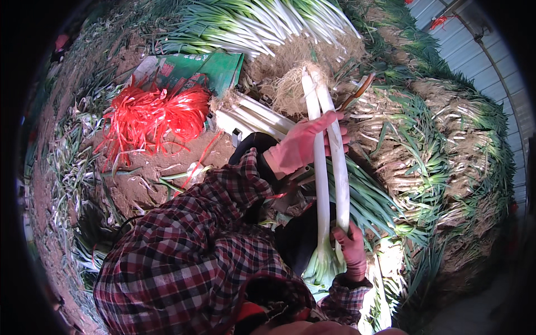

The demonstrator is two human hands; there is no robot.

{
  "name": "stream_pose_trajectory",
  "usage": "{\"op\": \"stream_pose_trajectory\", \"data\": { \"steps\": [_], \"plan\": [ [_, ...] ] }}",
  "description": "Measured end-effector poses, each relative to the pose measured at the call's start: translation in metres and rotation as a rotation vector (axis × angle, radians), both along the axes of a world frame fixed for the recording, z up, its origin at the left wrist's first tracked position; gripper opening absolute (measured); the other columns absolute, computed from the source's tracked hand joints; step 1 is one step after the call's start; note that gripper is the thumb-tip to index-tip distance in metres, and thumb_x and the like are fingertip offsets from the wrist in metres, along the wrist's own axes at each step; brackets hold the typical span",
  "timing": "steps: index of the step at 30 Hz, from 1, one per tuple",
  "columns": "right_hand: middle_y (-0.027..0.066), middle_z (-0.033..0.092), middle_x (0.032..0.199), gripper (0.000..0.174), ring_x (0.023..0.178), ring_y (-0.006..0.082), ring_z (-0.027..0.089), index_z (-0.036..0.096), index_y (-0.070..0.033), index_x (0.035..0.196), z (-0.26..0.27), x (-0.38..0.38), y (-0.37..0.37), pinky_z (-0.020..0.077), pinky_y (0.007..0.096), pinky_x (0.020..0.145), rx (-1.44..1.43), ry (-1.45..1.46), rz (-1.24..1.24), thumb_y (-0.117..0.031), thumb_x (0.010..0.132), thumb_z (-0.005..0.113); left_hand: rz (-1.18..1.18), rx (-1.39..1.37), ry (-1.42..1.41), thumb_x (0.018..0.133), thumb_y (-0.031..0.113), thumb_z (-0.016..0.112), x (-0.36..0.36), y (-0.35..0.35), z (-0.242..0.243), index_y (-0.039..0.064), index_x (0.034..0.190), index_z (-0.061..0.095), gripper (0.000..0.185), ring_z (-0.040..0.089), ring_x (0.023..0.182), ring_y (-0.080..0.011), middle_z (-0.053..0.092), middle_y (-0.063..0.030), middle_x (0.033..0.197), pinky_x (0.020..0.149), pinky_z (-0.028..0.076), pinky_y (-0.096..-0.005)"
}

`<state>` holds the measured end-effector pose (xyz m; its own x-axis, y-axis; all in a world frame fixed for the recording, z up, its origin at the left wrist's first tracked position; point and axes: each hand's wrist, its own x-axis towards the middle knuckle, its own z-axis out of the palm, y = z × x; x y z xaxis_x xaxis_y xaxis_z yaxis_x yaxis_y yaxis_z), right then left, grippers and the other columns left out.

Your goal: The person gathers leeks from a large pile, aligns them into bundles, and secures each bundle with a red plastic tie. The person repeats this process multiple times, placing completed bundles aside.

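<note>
Two long leeks (pixel 321 176) with white stalks lie side by side, roots at the top and green leaves toward my body. My left hand (pixel 299 142), in a pink glove, grips the stalks below the roots, the thumb over them. Lower down, my right hand (pixel 351 247), also gloved in pink, holds one stalk near where the leaves begin. Beneath and left of the held pair, several white stalks (pixel 255 115) rest together, partly hidden by my left arm; green leaves (pixel 364 192) spread out on the other side of the held leeks.
Trimmed leeks (pixel 268 25) lie in a row at the top. A heap of red plastic ties (pixel 163 113) sits at left beside a green printed bag (pixel 205 71). Untrimmed leeks (pixel 418 146) are piled at right, near a brown curved tool or handle (pixel 359 90). Leaf scraps litter the soil.
</note>
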<state>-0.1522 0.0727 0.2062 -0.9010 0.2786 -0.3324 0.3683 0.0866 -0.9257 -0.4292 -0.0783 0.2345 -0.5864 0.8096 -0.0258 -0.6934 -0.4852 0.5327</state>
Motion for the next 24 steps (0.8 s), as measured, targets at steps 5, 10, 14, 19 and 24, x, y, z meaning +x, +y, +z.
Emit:
{"op": "stream_pose_trajectory", "data": {
  "steps": [5, 10, 14, 19, 24],
  "plan": [
    [-0.0009, 0.062, 0.079, 0.027, 0.070, 0.0077, 0.057, 0.064, 0.001, 0.116, 0.039, -0.027, 0.001, 0.0468, 0.0240, 0.066, -0.155, -0.176, -0.049, -0.018, 0.097, 0.067, 0.052, 0.065, -0.075, 0.101, 0.042, 0.063, -0.021, -0.003, -0.017, 0.004, 0.129, 0.057, 0.047, 0.066, 0.110, -0.0301, 0.063, -0.0111, 0.116, 0.104, 0.053, -0.0504],
    [0.0147, 0.062, 0.123, 0.067, 0.108, 0.0246, 0.060, 0.042, 0.004, 0.146, -0.003, -0.037, -0.040, 0.0470, 0.0371, 0.098, 0.142, 0.003, 0.108, -0.012, 0.087, 0.072, 0.130, -0.036, -0.108, 0.102, 0.040, 0.063, -0.036, -0.008, -0.034, 0.004, 0.120, 0.062, 0.041, 0.064, 0.101, -0.0283, 0.062, -0.0080, 0.102, 0.100, 0.054, -0.0499],
    [0.0223, 0.053, 0.138, 0.103, 0.117, 0.0304, 0.058, 0.020, 0.001, 0.159, -0.019, -0.019, -0.063, 0.0474, 0.0425, 0.099, 0.659, 0.122, 0.157, -0.015, 0.078, 0.082, 0.190, 0.016, -0.114, 0.104, 0.038, 0.059, -0.039, -0.012, -0.036, 0.001, 0.123, 0.058, 0.042, 0.063, 0.102, -0.0278, 0.062, -0.0088, 0.099, 0.103, 0.052, -0.0481],
    [0.0272, 0.060, 0.131, 0.098, 0.113, 0.0444, 0.061, 0.035, 0.001, 0.152, -0.038, -0.025, -0.070, 0.0501, 0.0489, 0.095, 0.646, 0.022, -0.088, -0.025, 0.072, 0.085, 0.125, 0.091, -0.067, 0.100, 0.040, 0.066, -0.038, 0.002, -0.050, 0.001, 0.122, 0.056, 0.046, 0.063, 0.101, -0.0276, 0.059, -0.0108, 0.103, 0.096, 0.056, -0.0457],
    [0.0275, 0.062, 0.127, 0.087, 0.114, 0.0418, 0.063, 0.039, 0.001, 0.149, -0.054, -0.029, -0.053, 0.0493, 0.0467, 0.098, 0.644, 0.003, -0.141, -0.014, 0.072, 0.078, 0.129, 0.048, -0.163, 0.092, 0.022, 0.078, -0.024, 0.020, -0.058, 0.003, 0.129, 0.059, 0.046, 0.068, 0.096, -0.0262, 0.067, -0.0089, 0.101, 0.091, 0.057, -0.0410]
  ]
}}
